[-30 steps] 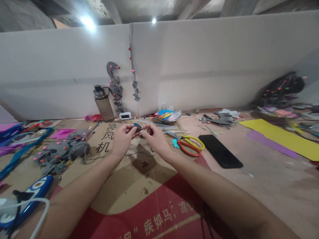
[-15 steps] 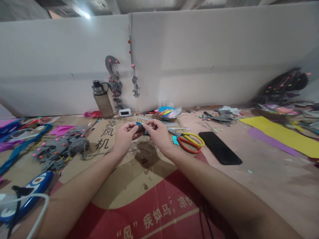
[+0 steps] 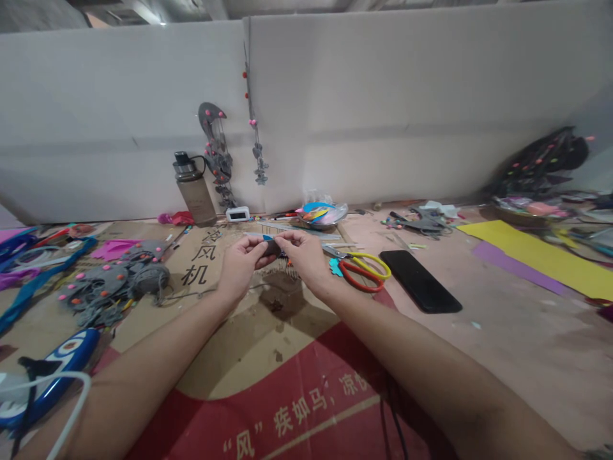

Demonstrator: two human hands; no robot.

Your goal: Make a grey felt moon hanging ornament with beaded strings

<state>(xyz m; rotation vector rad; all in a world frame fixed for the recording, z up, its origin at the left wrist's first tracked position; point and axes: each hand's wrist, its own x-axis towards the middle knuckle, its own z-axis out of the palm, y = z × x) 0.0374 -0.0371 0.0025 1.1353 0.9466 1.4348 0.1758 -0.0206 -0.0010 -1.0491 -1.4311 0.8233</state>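
Over the cardboard (image 3: 239, 354), my left hand (image 3: 241, 260) pinches a small dark grey felt piece (image 3: 272, 247) between thumb and fingers. My right hand (image 3: 302, 257) is closed on the same piece from the other side, the two thumbs almost meeting. A bit of blue (image 3: 267, 238) shows at its upper edge; the fingers cover much of the rest. Scissors (image 3: 366, 271) with one red and one yellow handle lie just right of my right hand, beside a turquoise cut-out (image 3: 335, 267). Grey yarn (image 3: 191, 295) trails from the left toward my left wrist.
A black phone (image 3: 420, 281) lies right of the scissors. Grey felt pieces with pink dots (image 3: 112, 278) and a yarn ball (image 3: 151, 279) sit left. A bottle (image 3: 195, 195), a small white device (image 3: 238, 214) and a dish of coloured pieces (image 3: 320, 218) stand along the white board (image 3: 383, 96).
The camera view has shifted slightly, moving the scene a little left and up. Both hands stay on the felt piece, which looks slightly turned between the fingers.
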